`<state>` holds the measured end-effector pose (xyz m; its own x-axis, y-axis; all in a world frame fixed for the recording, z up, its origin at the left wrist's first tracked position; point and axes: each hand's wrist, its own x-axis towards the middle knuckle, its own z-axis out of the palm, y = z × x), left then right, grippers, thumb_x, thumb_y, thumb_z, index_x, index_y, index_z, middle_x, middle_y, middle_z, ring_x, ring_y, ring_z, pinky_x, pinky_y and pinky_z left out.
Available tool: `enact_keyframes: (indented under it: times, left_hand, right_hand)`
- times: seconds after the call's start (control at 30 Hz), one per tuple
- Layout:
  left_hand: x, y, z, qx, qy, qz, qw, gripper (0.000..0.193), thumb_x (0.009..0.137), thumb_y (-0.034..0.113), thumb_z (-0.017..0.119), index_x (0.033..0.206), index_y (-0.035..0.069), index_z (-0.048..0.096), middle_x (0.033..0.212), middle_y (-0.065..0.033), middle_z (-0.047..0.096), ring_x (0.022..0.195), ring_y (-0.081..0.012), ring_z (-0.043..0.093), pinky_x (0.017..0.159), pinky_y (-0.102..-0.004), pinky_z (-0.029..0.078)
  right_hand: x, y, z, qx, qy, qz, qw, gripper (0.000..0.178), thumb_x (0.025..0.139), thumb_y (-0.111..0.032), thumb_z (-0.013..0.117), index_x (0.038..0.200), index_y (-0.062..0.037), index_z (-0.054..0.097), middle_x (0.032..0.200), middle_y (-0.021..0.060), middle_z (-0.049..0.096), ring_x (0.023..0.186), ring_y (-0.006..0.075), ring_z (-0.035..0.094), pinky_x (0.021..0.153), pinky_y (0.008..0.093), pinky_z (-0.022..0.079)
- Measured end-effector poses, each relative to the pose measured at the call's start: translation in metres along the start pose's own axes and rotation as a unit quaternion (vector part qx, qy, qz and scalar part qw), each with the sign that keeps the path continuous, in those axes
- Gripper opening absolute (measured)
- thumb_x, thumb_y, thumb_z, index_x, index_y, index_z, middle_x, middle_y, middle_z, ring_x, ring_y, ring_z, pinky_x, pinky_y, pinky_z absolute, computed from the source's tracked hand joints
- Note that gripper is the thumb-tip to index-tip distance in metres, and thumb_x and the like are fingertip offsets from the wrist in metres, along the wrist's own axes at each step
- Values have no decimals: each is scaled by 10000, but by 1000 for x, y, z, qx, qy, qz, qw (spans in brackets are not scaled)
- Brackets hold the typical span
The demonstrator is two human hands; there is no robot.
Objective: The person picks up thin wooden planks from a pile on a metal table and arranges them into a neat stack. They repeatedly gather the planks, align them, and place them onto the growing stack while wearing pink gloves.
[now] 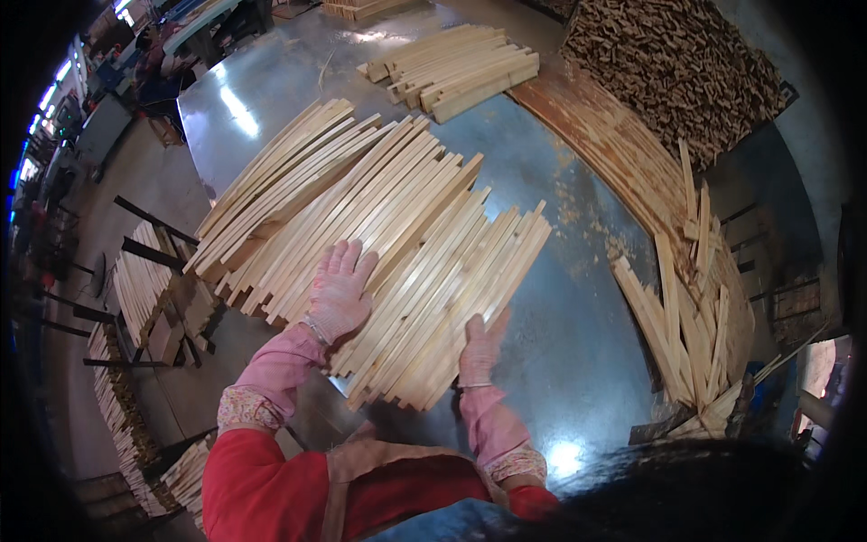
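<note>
A broad layer of pale wooden strips lies side by side across the shiny metal tabletop, their ends uneven. My left hand, in a pale knit glove, rests flat on top of the strips near their close end, with its fingers spread. At the right edge of the layer, my right hand, also gloved, presses against the outermost strip. Its thumb points up beside the strips, and its fingers are stretched out and partly hidden. Further left, some strips lie skewed and a little apart from the others.
Another stack of strips sits at the table's far side. On the right, loose offcuts lean on a long wooden board, with a big pile of sticks behind. Black rack arms holding wood stand left of the table.
</note>
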<state>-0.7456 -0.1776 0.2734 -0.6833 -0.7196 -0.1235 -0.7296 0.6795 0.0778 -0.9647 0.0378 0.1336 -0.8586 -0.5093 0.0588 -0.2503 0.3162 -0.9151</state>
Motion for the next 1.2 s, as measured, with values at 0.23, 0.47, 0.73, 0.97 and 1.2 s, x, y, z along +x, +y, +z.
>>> enact_keyframes:
  times: [0.23,0.47,0.73,0.97,1.2]
  left_hand:
    - [-10,1,21,21,38,-4,999,746,954,365,676,1646,182,464,1744,-200,364,1645,-400,265,1361,-536,131]
    - [1,-2,15,-103,125,-48,986,796,910,467,776,1577,109,527,1682,-199,423,1586,-420,344,1310,-558,271]
    - [81,-115,-47,-172,-17,-315,933,860,1012,661,576,1591,28,516,1435,-257,680,1360,-404,636,1185,-461,464]
    - [159,-163,-26,-203,-86,-10,975,914,963,722,576,1473,-34,634,1449,-319,645,1350,-442,626,1168,-472,470]
    - [205,-107,-36,-223,-72,22,972,929,930,646,690,1525,-57,566,1547,-334,546,1422,-451,557,1197,-471,448]
  right_hand:
    - [-20,14,20,94,17,82,992,892,1024,-266,723,1695,74,243,1689,300,380,1588,421,328,1336,440,192]
    - [-7,2,15,12,-15,43,999,913,1012,-282,722,1675,118,237,1700,322,348,1586,437,324,1332,457,212]
    - [53,-83,11,-3,-59,0,998,857,982,-395,732,1596,108,408,1491,316,609,1392,460,578,1200,492,425]
    - [117,-169,122,97,-323,253,907,1054,983,-579,678,1691,70,243,1498,355,604,1425,439,589,1197,434,434]
    - [141,-150,138,-60,-207,102,971,1077,930,-600,743,1678,26,288,1466,316,643,1403,417,612,1181,434,456]
